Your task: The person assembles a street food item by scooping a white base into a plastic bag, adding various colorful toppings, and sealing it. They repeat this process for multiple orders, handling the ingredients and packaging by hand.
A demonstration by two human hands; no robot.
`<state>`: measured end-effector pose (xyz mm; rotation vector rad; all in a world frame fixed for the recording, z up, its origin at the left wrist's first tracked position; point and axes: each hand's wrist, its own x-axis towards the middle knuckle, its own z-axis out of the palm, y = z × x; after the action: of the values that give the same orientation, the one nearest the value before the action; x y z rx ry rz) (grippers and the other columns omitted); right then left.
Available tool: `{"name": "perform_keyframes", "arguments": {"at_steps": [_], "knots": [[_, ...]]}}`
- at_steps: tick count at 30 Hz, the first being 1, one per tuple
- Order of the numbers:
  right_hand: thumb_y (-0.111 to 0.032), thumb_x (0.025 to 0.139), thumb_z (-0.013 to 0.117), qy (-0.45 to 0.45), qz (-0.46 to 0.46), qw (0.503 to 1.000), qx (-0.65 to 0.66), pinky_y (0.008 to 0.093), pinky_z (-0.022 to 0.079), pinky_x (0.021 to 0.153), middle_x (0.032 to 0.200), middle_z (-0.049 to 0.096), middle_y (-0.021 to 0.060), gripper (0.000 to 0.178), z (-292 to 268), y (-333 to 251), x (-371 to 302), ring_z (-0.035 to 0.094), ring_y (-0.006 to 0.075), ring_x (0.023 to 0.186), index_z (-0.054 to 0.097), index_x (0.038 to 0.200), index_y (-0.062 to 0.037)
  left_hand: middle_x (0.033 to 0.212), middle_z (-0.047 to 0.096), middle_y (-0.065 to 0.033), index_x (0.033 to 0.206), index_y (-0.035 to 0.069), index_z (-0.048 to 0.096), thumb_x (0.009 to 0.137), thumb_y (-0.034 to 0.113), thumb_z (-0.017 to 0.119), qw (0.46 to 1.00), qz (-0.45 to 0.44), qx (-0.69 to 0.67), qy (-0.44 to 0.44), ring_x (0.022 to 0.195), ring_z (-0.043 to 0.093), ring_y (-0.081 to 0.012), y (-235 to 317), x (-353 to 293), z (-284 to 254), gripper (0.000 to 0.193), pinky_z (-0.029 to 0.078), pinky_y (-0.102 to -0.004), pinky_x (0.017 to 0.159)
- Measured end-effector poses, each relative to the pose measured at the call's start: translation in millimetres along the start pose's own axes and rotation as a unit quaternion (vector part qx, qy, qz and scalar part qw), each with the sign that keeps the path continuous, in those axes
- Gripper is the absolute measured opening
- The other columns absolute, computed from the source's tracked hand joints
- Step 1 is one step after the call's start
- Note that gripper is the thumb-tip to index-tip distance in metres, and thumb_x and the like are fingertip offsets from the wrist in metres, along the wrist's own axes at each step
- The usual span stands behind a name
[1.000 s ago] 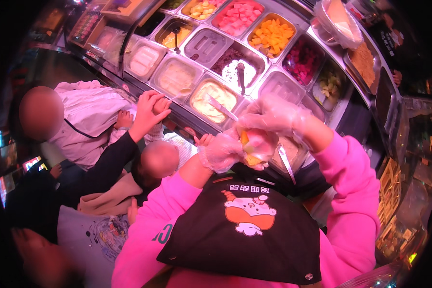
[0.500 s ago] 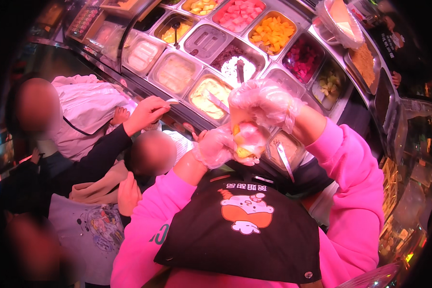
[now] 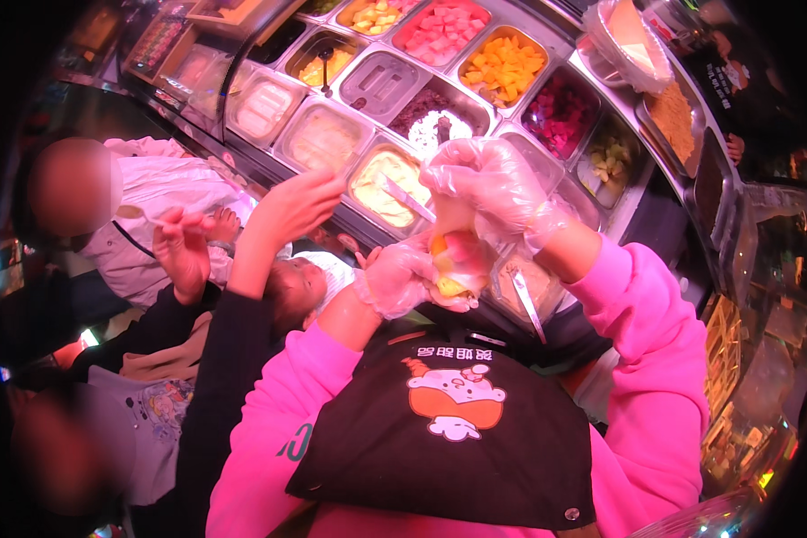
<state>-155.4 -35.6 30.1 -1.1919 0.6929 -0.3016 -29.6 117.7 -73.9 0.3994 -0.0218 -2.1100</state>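
Note:
In my gloved left hand (image 3: 402, 280) rests a thin, pale crepe-like wrap (image 3: 460, 258), with yellow fruit pieces and white-and-pink filling showing. My gloved right hand (image 3: 493, 184) is above it, fingers closed on the wrap's upper edge, which stretches up toward them. Clear plastic gloves cover both hands. Just beyond them, a tub of pale yellow cream (image 3: 387, 186) has a spatula (image 3: 407, 197) standing in it. Beside the wrap on the right, a tub of beige paste (image 3: 514, 289) holds another spatula (image 3: 531, 307).
Metal pans of orange mango cubes (image 3: 504, 67), pink cubes (image 3: 441, 31) and dark red fruit (image 3: 560, 112) fill the counter. A pan of brown crumbs (image 3: 675, 121) is at right. Across the counter's left edge, another person's hand (image 3: 300, 204) reaches in; a second hand (image 3: 184, 251) holds a small spoon.
My right hand has lifted slightly, drawing the wrap's edge up. At left, another person's hand has risen, and a second hand with a small spoon has come into view.

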Motion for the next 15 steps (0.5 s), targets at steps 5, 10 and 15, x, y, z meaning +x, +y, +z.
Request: {"name": "perform_keyframes", "arguments": {"at_steps": [5,10,15], "knots": [[-0.021,0.087,0.080,-0.021,-0.312,0.899,-0.306,0.0327,0.054,0.066,0.071,0.068,0.0056,0.019,2,-2,-25,0.068,0.0200,0.068,0.080,0.101,-0.0078,0.140,0.058,-0.0192,0.152,0.003,0.042,0.087,0.002,0.052,0.995,-0.022,-0.094,0.003,0.127,0.062,-0.0383,5,-1,10,0.066,0.060,-0.0540,0.099],[-0.026,0.085,0.077,-0.013,-0.468,0.721,-0.511,0.0463,0.044,0.081,0.108,0.073,-0.0011,0.027,3,29,-65,0.066,0.0213,0.088,0.075,0.110,-0.0197,0.141,0.059,-0.0164,0.150,-0.001,0.045,0.092,0.004,0.051,0.992,0.104,-0.059,0.045,0.127,0.062,-0.0295,1,5,18,0.059,0.057,-0.0398,0.103],[-0.044,0.091,0.071,0.019,-0.399,0.649,-0.647,0.0616,0.034,0.107,0.140,0.066,0.0028,0.049,-6,52,-109,0.061,0.0266,0.125,0.070,0.132,-0.0186,0.147,0.054,-0.0198,0.150,-0.003,0.043,0.097,0.004,0.057,0.986,0.084,-0.145,-0.026,0.133,0.058,-0.0328,-5,13,9,0.055,0.051,-0.0446,0.112]]}}
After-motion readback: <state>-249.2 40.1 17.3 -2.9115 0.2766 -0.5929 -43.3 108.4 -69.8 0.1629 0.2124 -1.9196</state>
